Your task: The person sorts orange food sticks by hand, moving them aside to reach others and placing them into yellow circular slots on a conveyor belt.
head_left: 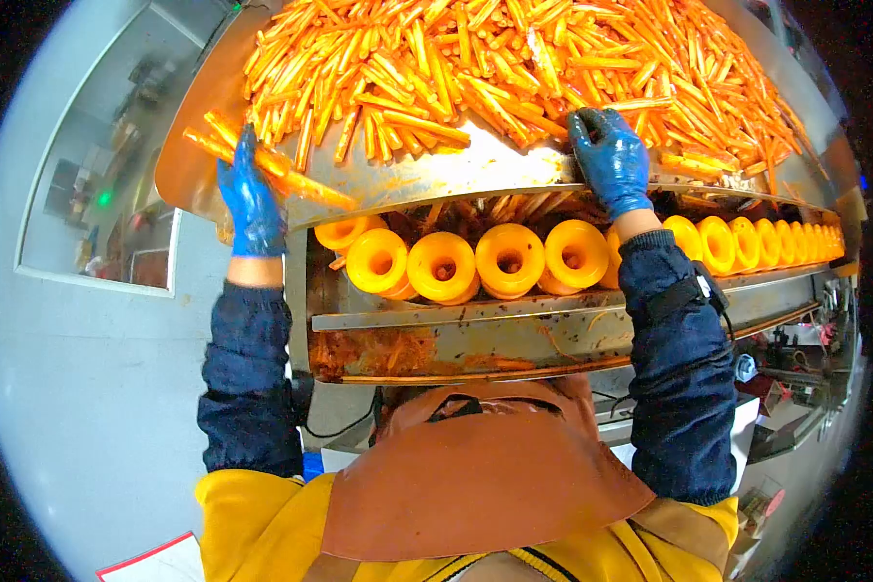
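Observation:
My left hand (pixel 251 199), in a wet blue glove, is closed on a few oily orange food sticks (pixel 322 191) at the left end of the metal tray (pixel 407 175). The sticks slant across behind the fingers, out past both sides of the hand. My right hand (pixel 611 160), gloved the same way, is at the near edge of a big heap of such sticks (pixel 436 78). Its fingers are curled in a pinch at the end of an orange stick (pixel 533 121); the fingertips are partly hidden.
Below the tray's near edge runs a row of yellow funnel-shaped cups (pixel 441 269), with holes in their middles. A metal ledge (pixel 475 320) and a stained trough (pixel 436 349) lie nearer to me. A wall with a window (pixel 107 165) stands at the left.

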`<state>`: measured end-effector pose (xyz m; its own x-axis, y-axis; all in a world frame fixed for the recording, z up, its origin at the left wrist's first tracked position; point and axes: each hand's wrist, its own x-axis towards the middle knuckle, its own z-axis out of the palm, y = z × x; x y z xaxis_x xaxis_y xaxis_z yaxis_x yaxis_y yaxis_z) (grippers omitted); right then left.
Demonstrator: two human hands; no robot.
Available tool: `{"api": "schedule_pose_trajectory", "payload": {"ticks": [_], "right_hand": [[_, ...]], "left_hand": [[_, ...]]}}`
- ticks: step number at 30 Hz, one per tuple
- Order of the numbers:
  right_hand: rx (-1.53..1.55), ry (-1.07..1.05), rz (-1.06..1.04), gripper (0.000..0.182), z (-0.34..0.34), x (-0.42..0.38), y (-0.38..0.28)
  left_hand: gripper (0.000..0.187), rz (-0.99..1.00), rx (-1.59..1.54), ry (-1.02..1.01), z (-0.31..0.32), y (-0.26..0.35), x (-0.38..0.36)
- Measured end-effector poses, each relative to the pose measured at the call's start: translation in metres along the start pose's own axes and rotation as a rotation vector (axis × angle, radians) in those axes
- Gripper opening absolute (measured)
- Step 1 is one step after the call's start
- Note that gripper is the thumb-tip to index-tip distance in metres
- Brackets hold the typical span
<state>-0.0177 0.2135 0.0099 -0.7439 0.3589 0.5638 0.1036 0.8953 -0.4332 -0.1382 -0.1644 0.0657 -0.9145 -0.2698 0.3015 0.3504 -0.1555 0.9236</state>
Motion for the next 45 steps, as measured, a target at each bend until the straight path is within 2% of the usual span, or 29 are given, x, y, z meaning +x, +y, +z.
{"api": "schedule_pose_trajectory", "payload": {"ticks": [1, 3, 4, 5, 7, 8, 10, 13, 15, 17, 19, 21, 23, 25, 26, 27, 29, 30, 31, 33, 34, 35, 37, 41, 42, 45], "right_hand": [[0.009, 0.028, -0.017, 0.02, 0.001, -0.001, 0.001], [-0.023, 0.018, -0.021, 0.021, 0.001, -0.001, 0.0], [-0.022, 0.019, -0.026, 0.022, 0.0, -0.001, -0.001], [-0.021, 0.02, -0.031, 0.022, 0.0, 0.0, -0.001], [-0.017, 0.02, -0.04, 0.022, 0.002, 0.0, 0.002], [-0.015, 0.03, -0.046, 0.022, 0.003, 0.0, 0.003], [-0.015, 0.042, -0.048, 0.022, 0.001, -0.001, 0.003], [0.006, 0.017, -0.016, 0.022, 0.0, 0.0, 0.001], [0.006, 0.003, 0.002, 0.022, 0.0, 0.0, 0.001], [0.007, 0.014, -0.01, 0.022, 0.001, 0.0, 0.002], [0.007, 0.024, -0.024, 0.022, 0.002, 0.0, 0.003], [0.006, 0.025, -0.021, 0.022, 0.003, 0.0, 0.004], [0.003, 0.023, -0.022, 0.022, 0.003, -0.001, 0.003], [-0.002, 0.025, -0.024, 0.021, 0.002, 0.0, 0.002], [-0.013, 0.024, -0.028, 0.022, 0.001, 0.0, 0.001], [-0.025, 0.023, -0.032, 0.022, 0.001, 0.0, 0.002], [-0.021, 0.024, -0.034, 0.022, 0.002, 0.0, 0.004], [-0.015, 0.023, -0.036, 0.022, 0.003, 0.0, 0.004], [-0.015, 0.022, -0.037, 0.022, 0.003, 0.0, 0.003], [-0.022, 0.012, -0.028, 0.021, 0.002, 0.0, 0.002], [-0.022, 0.012, -0.029, 0.021, 0.002, 0.0, 0.002], [-0.026, 0.013, -0.027, 0.021, 0.002, 0.0, 0.002], [-0.031, 0.016, -0.027, 0.021, 0.001, 0.0, 0.002], [-0.026, -0.026, 0.004, 0.028, -0.001, 0.001, 0.002], [-0.016, -0.032, 0.013, 0.028, -0.001, 0.001, 0.001], [-0.039, -0.023, 0.007, 0.028, -0.001, 0.001, 0.0]], "left_hand": [[0.019, 0.056, 0.04, -0.013, 0.003, 0.01, -0.023], [0.025, 0.013, 0.07, -0.18, 0.001, 0.013, -0.066], [0.029, -0.103, 0.099, -0.191, 0.001, 0.006, -0.082], [0.033, -0.004, 0.186, -0.224, 0.0, -0.007, -0.093], [0.031, -0.104, 0.175, -0.272, -0.001, -0.016, -0.111], [0.031, -0.103, 0.174, -0.272, -0.003, -0.014, -0.114], [0.032, -0.28, -0.075, -0.178, -0.009, -0.011, -0.115], [0.033, -0.382, -0.205, -0.256, -0.02, -0.005, -0.117], [0.039, -0.427, -0.162, -0.258, -0.031, -0.013, -0.119], [0.047, -0.551, -0.045, -0.36, -0.036, -0.015, -0.12], [0.051, -0.533, -0.048, -0.338, -0.037, -0.007, -0.129], [0.044, -0.392, -0.118, -0.331, -0.036, -0.002, -0.131], [0.041, -0.381, -0.162, -0.294, -0.042, -0.004, -0.128], [0.038, -0.295, 0.128, -0.188, -0.045, -0.002, -0.123], [0.039, -0.281, 0.259, -0.275, -0.044, 0.01, -0.123], [0.039, -0.279, 0.258, -0.275, -0.046, 0.009, -0.121], [0.039, -0.337, 0.544, -0.222, -0.048, 0.012, -0.115], [0.038, -0.219, 0.497, -0.253, -0.046, 0.015, -0.116], [0.038, -0.22, 0.497, -0.252, -0.042, 0.015, -0.118], [0.036, -0.025, 0.359, -0.155, -0.036, 0.013, -0.118], [0.034, -0.141, 0.413, -0.128, -0.051, 0.003, -0.117], [0.034, -0.142, 0.413, -0.128, -0.056, -0.005, -0.116], [0.034, -0.287, 0.575, -0.313, -0.059, -0.013, -0.116], [0.03, -0.21, 0.436, -0.404, -0.046, -0.015, -0.122], [0.028, -0.121, 0.443, -0.384, -0.045, -0.016, -0.119], [0.026, -0.216, 0.606, -0.344, -0.052, -0.008, -0.111]]}}
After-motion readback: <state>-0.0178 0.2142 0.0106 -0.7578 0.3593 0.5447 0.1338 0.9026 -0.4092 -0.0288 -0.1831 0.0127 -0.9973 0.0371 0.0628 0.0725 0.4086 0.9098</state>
